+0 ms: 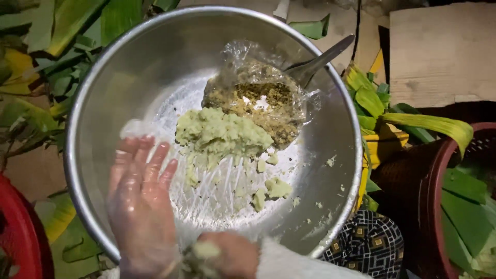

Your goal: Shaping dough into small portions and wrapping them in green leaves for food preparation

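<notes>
Inside the large steel bowl (103, 103), which fills most of the head view, most of the floor is bare metal, smeared with a thin pale film and scrape marks. Around the bowl: green and yellowing banana leaves (429, 124) on both sides, a dark red woven basket (434, 181) at right holding more cut leaves, a red rim at lower left, flat cardboard (439, 51) at upper right.

Contents, largest first. A clear plastic bag (258, 93) of brownish seasoned filling lies against the far wall, with a metal spoon (320, 59) resting on its right edge, handle pointing over the rim. Touching the bag's near side sits a lump of pale green-yellow mash (217, 134). Small loose crumbs (276, 187) are scattered nearer the person.

Left hand (139, 206), in a thin clear glove, hovers over the near-left wall of the bowl, fingers (155, 165) extended and close together, gripping nothing. Right hand (227, 256) is at the bottom edge, fingers curled around a small wad of the same mash.

Judgement on progress: bowl looks largely emptied; one modest lump, crumbs and the bagged filling remain to be used.
</notes>
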